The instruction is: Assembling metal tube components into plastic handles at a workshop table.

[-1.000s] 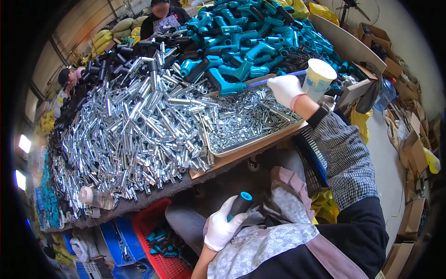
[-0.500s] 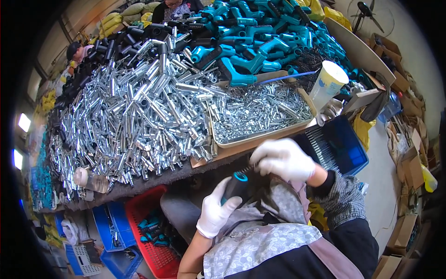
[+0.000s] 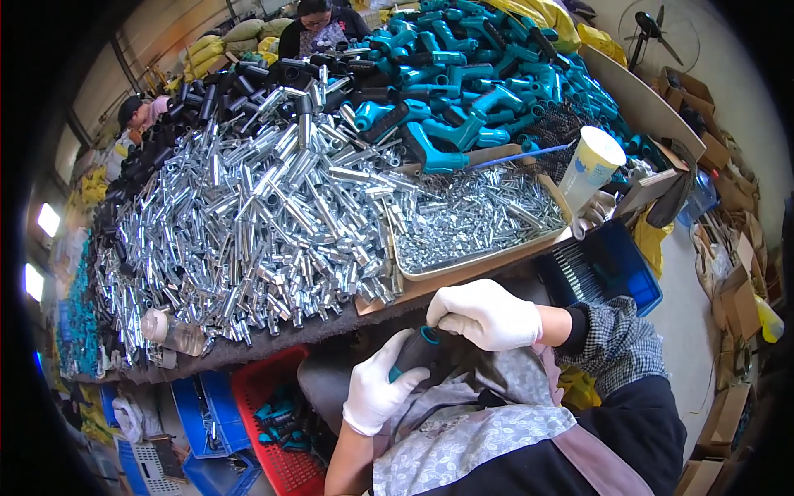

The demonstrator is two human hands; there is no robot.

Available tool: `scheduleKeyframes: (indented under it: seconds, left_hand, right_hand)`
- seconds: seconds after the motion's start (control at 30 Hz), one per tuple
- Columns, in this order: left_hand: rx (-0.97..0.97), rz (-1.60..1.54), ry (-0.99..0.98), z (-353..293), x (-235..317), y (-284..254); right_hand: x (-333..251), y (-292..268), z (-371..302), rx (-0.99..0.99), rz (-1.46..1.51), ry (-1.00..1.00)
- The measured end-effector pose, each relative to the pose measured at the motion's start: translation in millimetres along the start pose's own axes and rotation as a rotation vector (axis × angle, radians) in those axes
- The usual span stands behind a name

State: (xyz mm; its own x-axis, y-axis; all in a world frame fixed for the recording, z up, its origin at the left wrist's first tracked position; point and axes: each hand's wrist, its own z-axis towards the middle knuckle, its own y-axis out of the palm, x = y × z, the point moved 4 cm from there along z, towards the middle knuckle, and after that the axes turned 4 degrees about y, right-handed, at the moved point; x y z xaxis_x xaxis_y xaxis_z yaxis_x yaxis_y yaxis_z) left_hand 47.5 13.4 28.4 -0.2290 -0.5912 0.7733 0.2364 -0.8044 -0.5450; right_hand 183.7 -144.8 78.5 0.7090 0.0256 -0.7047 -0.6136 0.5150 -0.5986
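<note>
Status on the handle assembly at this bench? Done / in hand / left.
Done: assembled handles appear to sit in the red crate. In hand: left hand grips one dark teal-ended handle; right hand works at its end. Left: a big pile of metal tubes and teal grips on the bench.

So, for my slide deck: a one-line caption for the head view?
Gloved left hand and right hand grip a teal-tipped handle below a table heaped with metal tubes.

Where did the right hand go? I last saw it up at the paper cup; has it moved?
Yes. The right hand has left the paper cup and come down below the table edge, meeting the teal-and-black handle that the left hand holds.
</note>
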Motion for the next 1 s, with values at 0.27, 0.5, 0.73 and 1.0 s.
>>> scheduleKeyframes:
  seconds: [0.27, 0.5, 0.73, 1.0]
  left_hand:
    - [0.133, -0.572, -0.289, -27, -21, 1]
    - [0.266, -0.208, -0.162, -29, -19, -17]
    - [0.359, -0.722, -0.346, -31, -31, -13]
    - [0.302, -0.626, -0.353, -37, -24, -1]
  right_hand:
    - [-20, 1, 45, -0.137, 0.100, -0.059]
    - [-13, -1, 92, -0.699, 0.292, 0.167]
    - [137, -97, 175, 0.161, -1.067, 0.560]
    - [101, -108, 127, 0.637, -0.661, 0.370]
